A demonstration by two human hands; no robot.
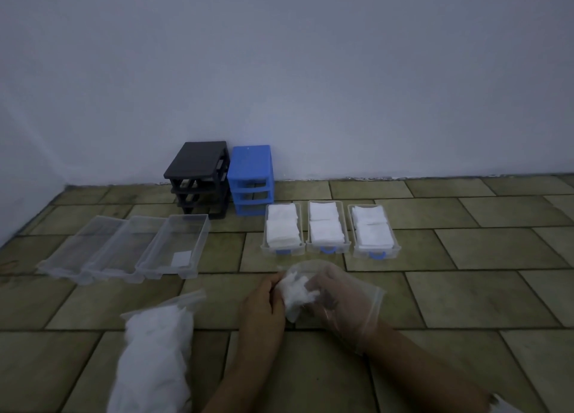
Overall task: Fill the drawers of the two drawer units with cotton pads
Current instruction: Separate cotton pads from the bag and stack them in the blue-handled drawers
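Risk: my right hand point(338, 301) inside clear bag point(366, 301) grasping cotton pads point(296, 291), left hand point(264, 307) pinching bag; clump may scatter on floor point(466, 304).

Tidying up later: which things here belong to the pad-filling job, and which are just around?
Job: black unit, blue unit, three empty drawers, three filled drawers, full bag of pads, bag in the hands.
Around: nothing else, only tiled floor and wall.

Olive tiled floor point(466, 294) meets a plain pale wall point(279, 55).
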